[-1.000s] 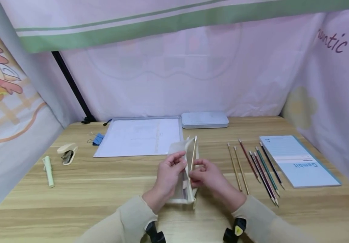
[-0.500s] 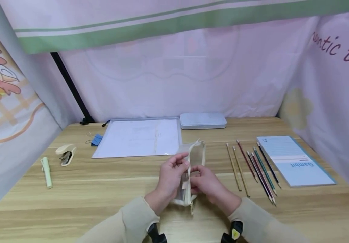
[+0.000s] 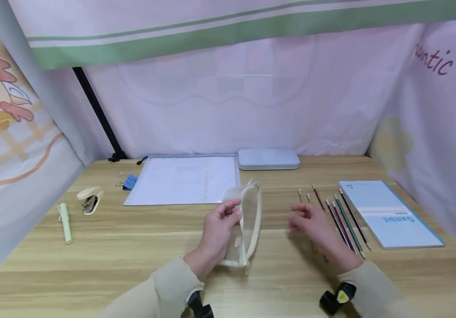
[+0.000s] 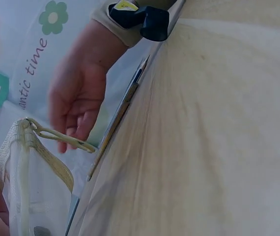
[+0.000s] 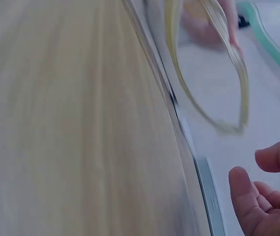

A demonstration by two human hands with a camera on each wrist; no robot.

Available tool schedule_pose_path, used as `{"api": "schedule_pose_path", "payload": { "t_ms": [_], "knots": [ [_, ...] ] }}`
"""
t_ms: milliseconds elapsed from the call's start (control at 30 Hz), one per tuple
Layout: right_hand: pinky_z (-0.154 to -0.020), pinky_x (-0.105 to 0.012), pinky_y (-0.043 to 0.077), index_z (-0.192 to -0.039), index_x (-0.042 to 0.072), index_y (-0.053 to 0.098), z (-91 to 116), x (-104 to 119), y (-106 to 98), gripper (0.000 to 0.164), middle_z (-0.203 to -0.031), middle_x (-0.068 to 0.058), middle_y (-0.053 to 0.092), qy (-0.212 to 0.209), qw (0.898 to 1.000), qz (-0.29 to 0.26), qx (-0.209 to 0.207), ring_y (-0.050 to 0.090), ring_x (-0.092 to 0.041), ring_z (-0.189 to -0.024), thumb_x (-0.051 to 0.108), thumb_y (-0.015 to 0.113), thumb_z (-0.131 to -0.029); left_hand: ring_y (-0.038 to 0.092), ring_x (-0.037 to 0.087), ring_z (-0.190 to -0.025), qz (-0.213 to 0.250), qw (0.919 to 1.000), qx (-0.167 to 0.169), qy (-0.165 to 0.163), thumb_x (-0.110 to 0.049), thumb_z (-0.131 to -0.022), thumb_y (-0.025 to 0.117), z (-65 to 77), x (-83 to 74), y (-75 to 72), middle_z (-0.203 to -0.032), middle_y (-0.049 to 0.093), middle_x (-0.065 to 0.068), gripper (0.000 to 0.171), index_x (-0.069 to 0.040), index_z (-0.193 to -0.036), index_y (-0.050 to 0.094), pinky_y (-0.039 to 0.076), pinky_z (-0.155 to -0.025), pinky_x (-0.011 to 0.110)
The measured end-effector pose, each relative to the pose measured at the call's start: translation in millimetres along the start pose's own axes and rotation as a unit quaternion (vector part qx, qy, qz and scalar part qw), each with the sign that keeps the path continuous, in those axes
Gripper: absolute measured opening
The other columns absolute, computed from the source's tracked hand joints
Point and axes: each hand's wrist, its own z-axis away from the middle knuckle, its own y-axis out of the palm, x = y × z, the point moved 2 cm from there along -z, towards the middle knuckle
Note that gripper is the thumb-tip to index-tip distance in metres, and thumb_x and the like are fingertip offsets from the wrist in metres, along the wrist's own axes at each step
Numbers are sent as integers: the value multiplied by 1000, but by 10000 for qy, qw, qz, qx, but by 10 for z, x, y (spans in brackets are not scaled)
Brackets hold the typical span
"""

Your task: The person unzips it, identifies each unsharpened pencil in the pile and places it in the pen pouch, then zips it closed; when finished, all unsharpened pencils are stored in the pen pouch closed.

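Note:
My left hand pinches one side of a pale mesh zip pouch, which stands upright with its mouth gaping toward the right. Its zipper pull sticks out in the left wrist view. What lies inside the pouch cannot be made out. Off to the right, my right hand hovers apart from the pouch, over two gold pencils that it partly hides. In the right wrist view its thumb and fingers are spread, with nothing between them. Several dark, red and green pencils lie just beyond.
A blue notepad lies at the right. Behind are a pale tin case and a clipboard with white paper. On the left sit a blue binder clip, a cream stapler and a light green pen.
A gold pencil held in my right hand at the pouch went down into it and was let go. The right hand then moved out to the right; the left keeps its hold.

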Motion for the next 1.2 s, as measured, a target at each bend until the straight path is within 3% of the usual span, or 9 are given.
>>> {"api": "schedule_pose_path", "payload": {
  "t_ms": [67,200,300,533,767,900,1033,1200],
  "knots": [
    [-69,-26,54,-122,-8,48,-1,-51,-174,41,-95,-13,60,-88,9969,776,-102,60,-12,-75,13,58,-88,54,9,-78,9,10000,0,12,7,-82,59,-2,-6,-5,-90,59,9,31,6,-113,60,50,-71,19],
    [-62,-27,50,-120,-4,52,25,-132,-427,43,-86,-9,61,-241,9760,2162,-119,59,-13,-70,21,62,-87,54,8,-77,99,9999,-25,31,7,-82,60,-12,-1,-12,-87,58,5,32,7,-113,60,50,-70,19],
    [-57,-28,47,-118,-5,53,27,-189,-529,45,-79,-6,58,-244,9652,2605,-24,57,-14,-64,23,65,-85,54,8,-77,151,9999,-67,41,8,-81,61,-15,2,-18,-83,57,1,32,7,-113,60,50,-69,18],
    [-53,-29,52,-120,-8,47,-6,-326,-574,50,-76,-9,55,114,9682,2461,448,57,-14,-56,14,69,-80,54,8,-76,137,9999,-70,-2,7,-81,61,-14,10,-19,-81,56,-1,32,7,-113,60,50,-69,18],
    [-48,-29,51,-129,-8,42,-60,-287,-544,58,-65,-7,57,400,9521,2946,718,56,-14,-49,12,66,-81,53,8,-76,121,9999,-38,68,8,-82,60,-7,-6,-21,-81,56,-1,31,7,-113,59,49,-68,18],
    [-48,-28,51,-127,-8,43,-78,-263,-534,55,-65,-8,57,516,9498,2995,748,55,-14,-49,10,64,-79,53,8,-76,101,9999,-10,97,8,-82,59,-12,-9,-25,-81,55,-1,31,8,-113,59,49,-68,18],
    [-50,-29,52,-130,-8,41,-86,-297,-554,59,-68,-9,56,537,9567,2772,703,55,-15,-51,9,63,-78,53,8,-76,118,9999,24,83,8,-82,60,-14,-3,-24,-81,55,-2,32,9,-114,58,49,-69,18],
    [-54,-32,53,-136,-10,31,-79,-337,-558,65,-76,-10,58,428,9774,1969,636,58,-16,-58,9,60,-82,53,8,-76,128,9999,69,63,8,-82,59,-2,0,-20,-81,55,-1,33,11,-115,56,49,-69,18]
  ]
}}
